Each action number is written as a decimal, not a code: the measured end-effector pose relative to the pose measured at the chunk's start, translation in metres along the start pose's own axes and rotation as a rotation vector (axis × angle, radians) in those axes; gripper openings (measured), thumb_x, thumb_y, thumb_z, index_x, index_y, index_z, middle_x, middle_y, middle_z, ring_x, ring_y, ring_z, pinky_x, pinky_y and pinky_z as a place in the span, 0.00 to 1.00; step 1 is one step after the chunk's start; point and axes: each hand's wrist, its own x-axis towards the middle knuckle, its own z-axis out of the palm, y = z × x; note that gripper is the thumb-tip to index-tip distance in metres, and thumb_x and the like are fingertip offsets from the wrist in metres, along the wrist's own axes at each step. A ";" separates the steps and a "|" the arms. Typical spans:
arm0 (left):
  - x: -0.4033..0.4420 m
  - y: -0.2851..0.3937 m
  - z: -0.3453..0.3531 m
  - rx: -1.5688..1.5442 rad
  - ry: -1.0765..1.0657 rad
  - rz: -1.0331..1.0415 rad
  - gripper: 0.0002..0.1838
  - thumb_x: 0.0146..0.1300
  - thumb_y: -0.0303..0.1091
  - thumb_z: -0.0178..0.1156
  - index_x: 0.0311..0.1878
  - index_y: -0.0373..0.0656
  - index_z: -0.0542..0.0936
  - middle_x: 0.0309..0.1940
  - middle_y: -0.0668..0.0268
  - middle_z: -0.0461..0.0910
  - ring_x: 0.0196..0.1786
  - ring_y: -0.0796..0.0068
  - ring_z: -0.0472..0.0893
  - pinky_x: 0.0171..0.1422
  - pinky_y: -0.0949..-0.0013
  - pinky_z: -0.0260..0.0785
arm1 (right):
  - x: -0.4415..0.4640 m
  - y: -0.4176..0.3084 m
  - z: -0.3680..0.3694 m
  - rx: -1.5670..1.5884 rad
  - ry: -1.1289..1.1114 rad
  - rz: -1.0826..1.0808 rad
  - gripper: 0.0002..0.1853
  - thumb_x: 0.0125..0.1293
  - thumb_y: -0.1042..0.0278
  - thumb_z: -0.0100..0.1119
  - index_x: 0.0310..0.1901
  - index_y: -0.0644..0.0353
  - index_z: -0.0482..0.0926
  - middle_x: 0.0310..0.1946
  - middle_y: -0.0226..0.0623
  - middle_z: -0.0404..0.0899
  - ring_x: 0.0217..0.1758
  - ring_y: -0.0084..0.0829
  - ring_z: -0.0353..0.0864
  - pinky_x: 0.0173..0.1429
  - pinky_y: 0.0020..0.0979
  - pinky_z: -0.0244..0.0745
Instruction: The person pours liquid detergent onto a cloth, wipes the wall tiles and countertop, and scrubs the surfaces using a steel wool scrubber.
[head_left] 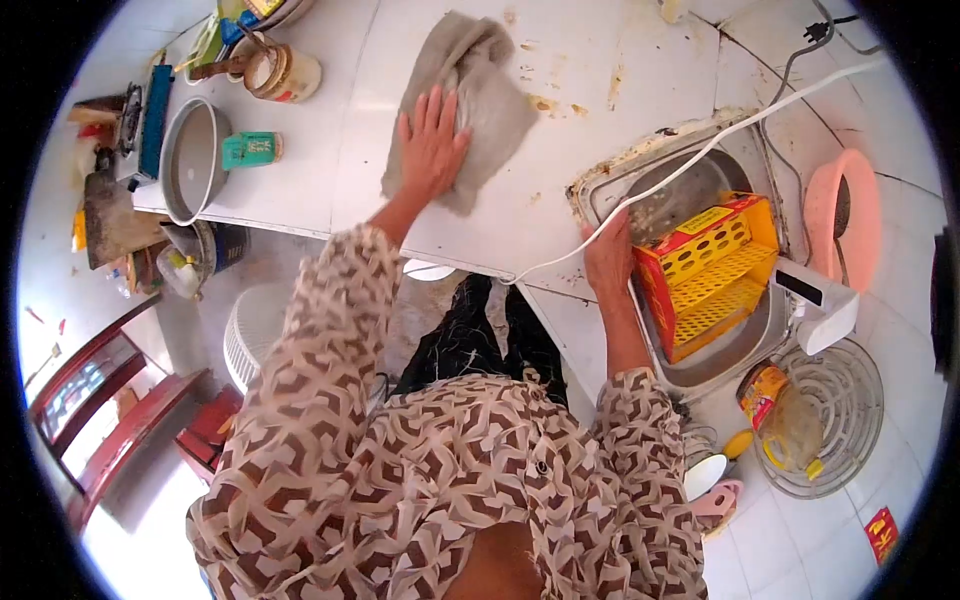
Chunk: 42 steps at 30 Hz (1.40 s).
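Observation:
My left hand [435, 150] lies palm down with fingers spread on a crumpled grey-beige cloth [495, 105], pressing it against the white countertop [400, 30]. My right hand [608, 258] is at the near left side of the metal sink [715, 375], its fingers close together and partly hidden. A white cable [690, 160] runs across those fingers. Right beside them, a red and yellow cardboard box [710, 270] with a dotted pattern sits tilted in the sink. What the right fingers grip is not clear.
Brown stains [543, 104] mark the counter beyond the cloth. Left are a round metal pan [193, 160], a green box [252, 149] and a jar [285, 75]. Right are a white faucet-like fixture [825, 305], a pink basin [840, 215] and a round wire rack [855, 420].

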 end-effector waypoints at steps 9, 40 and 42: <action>-0.061 0.121 -0.013 -0.226 -0.199 0.123 0.36 0.62 0.42 0.53 0.72 0.41 0.58 0.72 0.53 0.55 0.75 0.54 0.53 0.76 0.43 0.38 | 0.002 -0.015 -0.020 0.005 -0.068 0.131 0.48 0.61 0.49 0.62 0.70 0.73 0.47 0.60 0.65 0.68 0.59 0.58 0.73 0.60 0.47 0.70; 0.164 0.132 0.045 0.018 0.193 0.251 0.30 0.68 0.40 0.45 0.72 0.42 0.57 0.71 0.54 0.59 0.70 0.58 0.59 0.71 0.47 0.50 | 0.001 -0.003 -0.003 0.002 0.052 -0.003 0.52 0.58 0.46 0.65 0.71 0.70 0.45 0.62 0.66 0.65 0.58 0.59 0.73 0.57 0.48 0.72; 0.155 0.140 0.053 0.070 0.046 0.159 0.31 0.70 0.50 0.43 0.72 0.49 0.59 0.73 0.62 0.57 0.76 0.64 0.52 0.76 0.46 0.40 | -0.001 -0.006 -0.006 0.030 -0.019 0.077 0.51 0.59 0.48 0.63 0.72 0.69 0.44 0.65 0.65 0.61 0.61 0.59 0.71 0.61 0.45 0.70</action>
